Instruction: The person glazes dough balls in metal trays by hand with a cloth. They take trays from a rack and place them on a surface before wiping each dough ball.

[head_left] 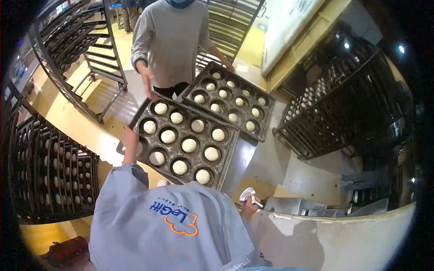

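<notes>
My left hand [129, 141] is closed on the left edge of a dark metal baking tray [229, 159], which slants in front of my chest. Round pale dough balls [188, 145] sit one to a cup in its rows. Low at my right side, my right hand [249, 207] grips a small white object with printed marks [247, 194] and a dark rod-like part; its kind cannot be made out. A second tray of dough balls [267, 121] lies beyond the first, close to its far right edge.
Opposite me stands a person in a grey top [174, 45], one hand near my tray's far corner, the other at the second tray. Tray racks stand at far left [108, 54], near left [54, 171] and right [334, 113]. A pale counter [334, 239] runs along my right.
</notes>
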A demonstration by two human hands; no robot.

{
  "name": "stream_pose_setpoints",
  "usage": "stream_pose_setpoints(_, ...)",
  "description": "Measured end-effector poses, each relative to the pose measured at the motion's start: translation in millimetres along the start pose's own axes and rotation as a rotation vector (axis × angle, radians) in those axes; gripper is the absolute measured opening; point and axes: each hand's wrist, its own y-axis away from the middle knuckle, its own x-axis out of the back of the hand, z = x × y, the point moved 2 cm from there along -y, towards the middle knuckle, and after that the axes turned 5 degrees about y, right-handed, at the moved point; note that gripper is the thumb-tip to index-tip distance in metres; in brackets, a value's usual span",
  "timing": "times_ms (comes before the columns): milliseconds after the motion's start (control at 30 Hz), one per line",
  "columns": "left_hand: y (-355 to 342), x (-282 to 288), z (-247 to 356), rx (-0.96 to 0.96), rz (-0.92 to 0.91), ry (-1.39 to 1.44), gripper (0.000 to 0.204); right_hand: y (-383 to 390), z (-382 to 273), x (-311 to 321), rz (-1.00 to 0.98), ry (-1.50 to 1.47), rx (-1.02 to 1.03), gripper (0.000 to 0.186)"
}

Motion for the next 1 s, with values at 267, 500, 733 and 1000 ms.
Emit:
stream_pose_setpoints(267, 73.7, -14.0, 73.4, 0.020, 0.143, 0.173, 0.064, -48.3, -21.7, -13.9, -0.139, 0.065, -0.002, 0.031)
stream_pose_setpoints(500, 142.4, -12.3, 84.1, -0.004, 0.046, 0.292, 0.064, -96.8, -17.8, -23.1, -0.266, 0.043, -0.013, 0.023)
stream_pose_setpoints(733, 111.8, -29.6, -37.9, 0.667, 0.441, 0.228, 0.080, -97.8, -19.4, -97.8, -0.451, -0.207, -0.284, 0.026)
stream_pose_setpoints(1000, 113.8, -46.8, -23.2, 0.923, 0.266, 0.776, 0.042, -37.0, -72.5, -172.3, -0.561, 0.126, -0.214, 0.037)
